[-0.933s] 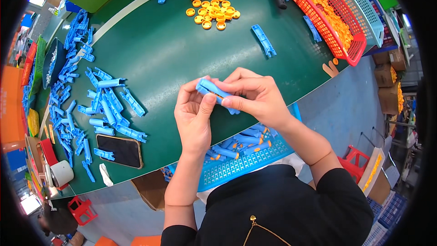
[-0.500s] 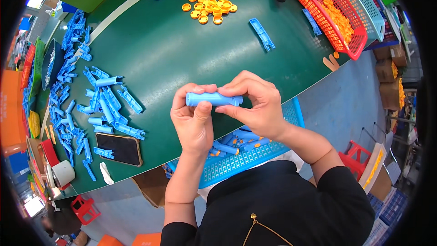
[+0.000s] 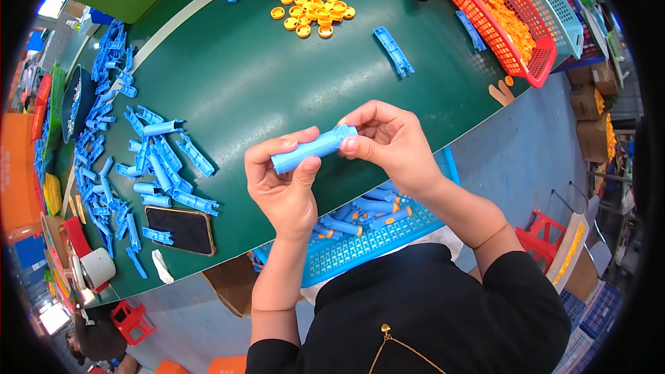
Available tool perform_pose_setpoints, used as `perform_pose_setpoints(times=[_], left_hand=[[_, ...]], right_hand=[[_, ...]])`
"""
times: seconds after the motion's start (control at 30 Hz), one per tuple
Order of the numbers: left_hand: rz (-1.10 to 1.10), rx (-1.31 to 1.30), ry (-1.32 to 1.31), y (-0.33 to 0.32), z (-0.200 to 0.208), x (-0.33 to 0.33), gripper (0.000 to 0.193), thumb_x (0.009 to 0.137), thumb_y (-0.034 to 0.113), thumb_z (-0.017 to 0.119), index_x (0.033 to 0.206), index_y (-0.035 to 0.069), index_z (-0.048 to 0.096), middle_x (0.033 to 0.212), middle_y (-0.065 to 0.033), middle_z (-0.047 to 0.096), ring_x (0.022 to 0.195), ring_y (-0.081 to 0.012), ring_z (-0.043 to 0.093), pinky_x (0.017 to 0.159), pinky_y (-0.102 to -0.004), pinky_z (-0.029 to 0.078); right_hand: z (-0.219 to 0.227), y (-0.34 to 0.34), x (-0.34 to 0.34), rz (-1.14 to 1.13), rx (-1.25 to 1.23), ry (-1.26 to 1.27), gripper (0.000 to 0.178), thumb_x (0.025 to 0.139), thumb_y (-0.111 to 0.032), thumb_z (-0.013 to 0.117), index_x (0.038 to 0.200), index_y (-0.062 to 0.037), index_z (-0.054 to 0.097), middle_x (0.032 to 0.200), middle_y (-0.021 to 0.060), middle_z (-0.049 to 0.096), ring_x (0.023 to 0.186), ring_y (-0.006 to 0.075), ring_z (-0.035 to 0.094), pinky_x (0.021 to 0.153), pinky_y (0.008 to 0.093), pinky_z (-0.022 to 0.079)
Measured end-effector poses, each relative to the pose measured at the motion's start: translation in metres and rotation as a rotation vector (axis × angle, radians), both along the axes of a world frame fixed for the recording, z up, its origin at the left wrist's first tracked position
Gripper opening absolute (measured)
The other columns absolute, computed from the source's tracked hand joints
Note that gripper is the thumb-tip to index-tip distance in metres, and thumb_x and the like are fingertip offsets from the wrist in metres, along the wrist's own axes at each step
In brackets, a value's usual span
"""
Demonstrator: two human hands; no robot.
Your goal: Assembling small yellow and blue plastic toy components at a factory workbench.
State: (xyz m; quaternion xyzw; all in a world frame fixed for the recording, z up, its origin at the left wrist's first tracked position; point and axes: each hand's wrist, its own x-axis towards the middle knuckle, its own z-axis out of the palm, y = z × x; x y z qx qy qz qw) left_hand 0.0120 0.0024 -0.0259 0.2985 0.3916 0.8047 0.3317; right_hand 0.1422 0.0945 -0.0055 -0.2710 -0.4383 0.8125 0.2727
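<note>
Blue plastic tube (image 3: 313, 149), a short cylinder, is held up over the near edge of the green bench (image 3: 263, 76), between both hands. The left hand (image 3: 282, 183) is clenched on its lower end, thumb pressing the side and the fingers (image 3: 260, 156) curled behind it. The right hand (image 3: 391, 142) pinches the upper end between thumb and fingertips at about 2 o'clock from the left.

Judging by the two-handed grip, the step in hand looks like closing or checking an assembled tube; whether an end piece is already seated cannot be told. The next move probably calls for a firm squeeze or twist along the tube's axis, with the left hand holding steady.

At 9 o'clock from the hands lies a heap of loose blue shells (image 3: 163, 159), with a dark phone (image 3: 179, 228) just below it. At 12 o'clock sit orange caps (image 3: 315, 15), and at 1 o'clock a red basket (image 3: 509, 28) of orange parts. Under the hands, at 6 o'clock, a blue tray (image 3: 374, 239) holds finished tubes.
</note>
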Motion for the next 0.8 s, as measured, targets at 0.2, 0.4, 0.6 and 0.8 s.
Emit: perform_pose_setpoints(times=[0.2, 0.4, 0.6, 0.8], left_hand=[[0.031, -0.021, -0.108, 0.003, -0.003, 0.000, 0.036, 0.082, 0.005, 0.073, 0.110, 0.005, 0.050, 0.108, -0.0170, 0.063, 0.101, -0.0193, 0.060, 0.086, -0.0292, 0.049], [-0.116, -0.057, -0.176, 0.000, 0.009, -0.002, 0.044, 0.082, 0.002, 0.072, 0.118, 0.005, 0.047, 0.114, -0.0169, 0.059, 0.096, -0.0147, 0.059, 0.083, -0.0273, 0.050], [-0.142, -0.025, -0.192, -0.001, 0.007, -0.001, 0.041, 0.081, 0.001, 0.073, 0.113, 0.003, 0.049, 0.107, -0.0152, 0.061, 0.092, -0.0162, 0.061, 0.078, -0.0261, 0.052], [-0.071, -0.008, 0.014, -0.006, 0.008, 0.001, 0.034, 0.080, 0.001, 0.074, 0.105, 0.003, 0.052, 0.104, -0.0152, 0.062, 0.096, -0.0185, 0.061, 0.081, -0.0283, 0.053]], right_hand=[[0.005, -0.006, -0.009, -0.176, 0.649, -0.083, 0.034, 0.078, 0.000, 0.074, 0.108, -0.0014, 0.060, 0.097, 0.0074, 0.064, 0.087, 0.0158, 0.064, 0.078, 0.0269, 0.053], [0.011, 0.001, 0.003, 0.114, 0.411, -0.118, 0.037, 0.079, -0.003, 0.073, 0.113, -0.0007, 0.059, 0.093, 0.0117, 0.065, 0.083, 0.0154, 0.064, 0.070, 0.0259, 0.055], [0.001, -0.002, 0.000, -0.081, 0.944, -0.129, 0.036, 0.074, -0.007, 0.079, 0.104, 0.0007, 0.061, 0.094, 0.0129, 0.065, 0.081, 0.0173, 0.066, 0.070, 0.0267, 0.055], [0.005, -0.003, 0.001, -0.096, 0.961, -0.096, 0.029, 0.074, -0.003, 0.078, 0.098, 0.0017, 0.062, 0.098, 0.0145, 0.065, 0.086, 0.0193, 0.066, 0.074, 0.0288, 0.055]])
